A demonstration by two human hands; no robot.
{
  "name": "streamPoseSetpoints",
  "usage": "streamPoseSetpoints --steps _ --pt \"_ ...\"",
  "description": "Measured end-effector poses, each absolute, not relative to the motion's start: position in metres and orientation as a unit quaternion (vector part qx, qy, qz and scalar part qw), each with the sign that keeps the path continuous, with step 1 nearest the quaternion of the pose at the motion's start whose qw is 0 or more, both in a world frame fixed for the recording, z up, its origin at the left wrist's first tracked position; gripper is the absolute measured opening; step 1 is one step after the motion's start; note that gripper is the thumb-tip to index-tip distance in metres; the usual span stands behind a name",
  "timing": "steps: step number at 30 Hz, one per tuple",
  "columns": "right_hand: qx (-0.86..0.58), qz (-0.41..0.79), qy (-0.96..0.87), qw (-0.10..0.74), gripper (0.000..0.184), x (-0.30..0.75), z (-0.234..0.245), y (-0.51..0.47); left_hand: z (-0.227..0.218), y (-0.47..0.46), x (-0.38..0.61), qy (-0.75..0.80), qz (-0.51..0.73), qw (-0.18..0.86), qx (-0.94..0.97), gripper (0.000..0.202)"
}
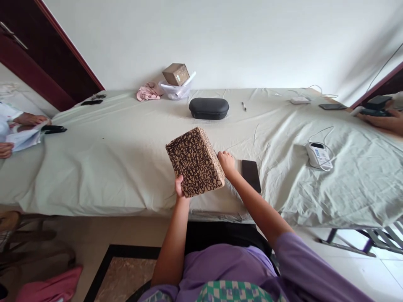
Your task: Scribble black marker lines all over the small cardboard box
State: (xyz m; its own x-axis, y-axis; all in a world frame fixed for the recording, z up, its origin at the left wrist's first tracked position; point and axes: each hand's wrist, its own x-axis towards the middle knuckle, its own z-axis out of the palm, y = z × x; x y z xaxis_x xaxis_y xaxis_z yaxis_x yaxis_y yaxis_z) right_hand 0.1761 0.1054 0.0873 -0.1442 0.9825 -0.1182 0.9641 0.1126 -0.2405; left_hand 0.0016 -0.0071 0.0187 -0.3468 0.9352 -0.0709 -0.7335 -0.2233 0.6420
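Note:
A cardboard box (195,162) covered in black scribbled loops is lifted above the near edge of the cloth-covered table (119,155). My left hand (179,187) grips its lower corner from underneath, thumb on the scribbled face. My right hand (226,162) holds the box's right side, fingers mostly behind it. A dark phone (251,175) lies flat on the cloth just right of my right hand.
A black oval case (208,108) and a pen (244,106) lie mid-table. At the back stand a plastic tub (175,90) with a small carton, and pink cloth (147,92). A white device with cable (318,155) sits right. Other people's hands show at both table ends.

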Motion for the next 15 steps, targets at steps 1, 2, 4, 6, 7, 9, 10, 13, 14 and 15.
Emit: streamPoseSetpoints --steps 1,2,4,6,7,9,10,13,14,15 --pt "-0.655 0.134 -0.743 0.035 0.04 0.173 0.089 0.11 0.019 -0.007 0.002 0.302 0.768 0.541 0.163 0.069" --pt "-0.659 0.138 -0.739 0.034 0.039 0.171 0.09 0.113 0.02 -0.007 0.003 0.303 0.77 0.539 0.157 0.069" --pt "-0.667 0.148 -0.73 0.033 0.038 0.17 0.091 0.118 0.022 -0.007 0.005 0.301 0.771 0.542 0.147 0.071" --pt "-0.671 0.157 -0.723 0.035 0.041 0.173 0.092 0.119 0.025 -0.008 0.007 0.3 0.774 0.54 0.142 0.073" --pt "-0.672 0.16 -0.723 0.037 0.043 0.175 0.092 0.118 0.026 -0.009 0.009 0.299 0.776 0.536 0.146 0.075" --pt "-0.668 0.161 -0.726 0.041 0.046 0.179 0.093 0.115 0.029 -0.011 0.012 0.293 0.78 0.528 0.166 0.077" --pt "-0.665 0.162 -0.728 0.043 0.046 0.181 0.094 0.113 0.03 -0.011 0.013 0.289 0.781 0.524 0.18 0.079" --pt "-0.653 0.165 -0.738 0.049 0.038 0.185 0.097 0.105 0.032 -0.012 0.016 0.281 0.779 0.513 0.224 0.084" --pt "-0.649 0.166 -0.741 0.052 0.036 0.186 0.097 0.102 0.032 -0.012 0.016 0.281 0.778 0.508 0.24 0.085" --pt "-0.646 0.167 -0.743 0.057 0.035 0.186 0.098 0.1 0.032 -0.012 0.016 0.281 0.778 0.501 0.254 0.084"
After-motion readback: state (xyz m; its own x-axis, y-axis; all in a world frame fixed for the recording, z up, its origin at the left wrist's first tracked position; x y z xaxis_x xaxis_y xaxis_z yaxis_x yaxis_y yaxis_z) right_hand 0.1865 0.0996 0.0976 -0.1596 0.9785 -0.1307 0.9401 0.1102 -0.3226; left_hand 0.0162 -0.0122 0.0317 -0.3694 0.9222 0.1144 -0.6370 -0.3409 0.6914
